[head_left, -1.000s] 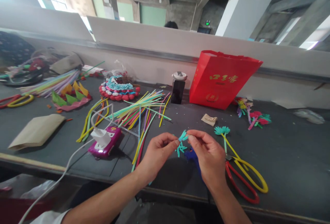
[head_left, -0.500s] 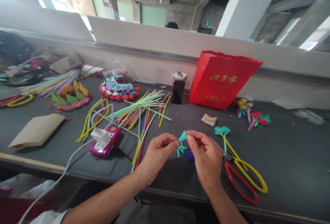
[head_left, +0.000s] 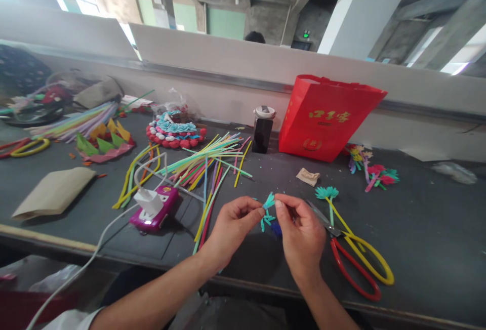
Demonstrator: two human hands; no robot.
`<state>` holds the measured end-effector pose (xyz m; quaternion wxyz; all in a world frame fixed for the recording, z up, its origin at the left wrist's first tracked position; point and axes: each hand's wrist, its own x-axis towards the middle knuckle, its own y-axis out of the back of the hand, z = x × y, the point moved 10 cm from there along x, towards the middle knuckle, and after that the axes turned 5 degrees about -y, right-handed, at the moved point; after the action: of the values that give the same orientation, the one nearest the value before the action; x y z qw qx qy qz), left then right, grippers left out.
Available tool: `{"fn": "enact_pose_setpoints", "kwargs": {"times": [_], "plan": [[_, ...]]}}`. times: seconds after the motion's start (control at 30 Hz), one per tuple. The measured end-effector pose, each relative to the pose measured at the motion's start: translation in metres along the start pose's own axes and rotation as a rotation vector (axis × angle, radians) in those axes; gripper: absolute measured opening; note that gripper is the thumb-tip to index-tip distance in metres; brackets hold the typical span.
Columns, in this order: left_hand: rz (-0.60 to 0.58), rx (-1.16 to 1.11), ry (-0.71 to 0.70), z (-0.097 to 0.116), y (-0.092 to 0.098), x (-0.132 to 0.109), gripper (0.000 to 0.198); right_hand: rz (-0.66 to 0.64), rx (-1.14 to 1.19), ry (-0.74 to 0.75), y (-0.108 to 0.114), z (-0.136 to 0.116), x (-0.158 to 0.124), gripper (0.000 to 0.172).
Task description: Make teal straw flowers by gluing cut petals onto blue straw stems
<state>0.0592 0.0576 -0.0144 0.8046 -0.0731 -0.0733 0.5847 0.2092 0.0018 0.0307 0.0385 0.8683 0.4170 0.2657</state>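
Note:
My left hand and my right hand meet above the dark table, both pinching a small teal fringed piece between thumbs and fingertips. A blue piece shows just below it, partly hidden by my right hand. Scissors with red and yellow handles lie right of my right hand. A finished teal flower on a yellow stem lies beyond them.
Several colored sticks fan out left of centre beside a purple power strip with a white charger. A red bag and a dark bottle stand at the back. More flowers lie right; a brown envelope left.
My right hand has drawn slightly left and closer, covering more of the blue piece. My left hand and the teal piece have barely moved.

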Motion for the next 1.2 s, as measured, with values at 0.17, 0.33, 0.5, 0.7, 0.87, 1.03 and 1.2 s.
{"fn": "enact_pose_setpoints", "kwargs": {"times": [0.17,0.33,0.5,0.7,0.87,1.03,1.2], "plan": [[-0.012,0.005,-0.003,0.000,0.000,-0.001,0.022,0.014,-0.037,0.050,0.001,-0.007,-0.001,0.016],[-0.006,0.007,-0.002,-0.001,0.001,0.000,0.022,0.032,-0.046,0.064,0.001,-0.008,-0.003,0.015],[-0.010,0.003,-0.006,0.000,0.000,0.000,0.022,0.045,-0.066,0.081,0.001,-0.010,-0.003,0.015],[-0.002,0.007,-0.015,0.002,0.000,0.000,0.022,0.056,-0.069,0.098,0.000,-0.013,-0.004,0.017],[0.012,-0.012,-0.001,0.001,0.002,0.001,0.023,0.043,-0.033,0.066,0.002,-0.011,-0.004,0.021],[0.023,-0.041,0.001,0.003,0.006,0.001,0.026,0.030,-0.021,0.108,0.006,-0.017,-0.002,0.032],[0.018,-0.032,0.016,0.003,0.009,0.000,0.029,-0.031,-0.105,0.249,0.002,-0.035,-0.006,0.026]]}}
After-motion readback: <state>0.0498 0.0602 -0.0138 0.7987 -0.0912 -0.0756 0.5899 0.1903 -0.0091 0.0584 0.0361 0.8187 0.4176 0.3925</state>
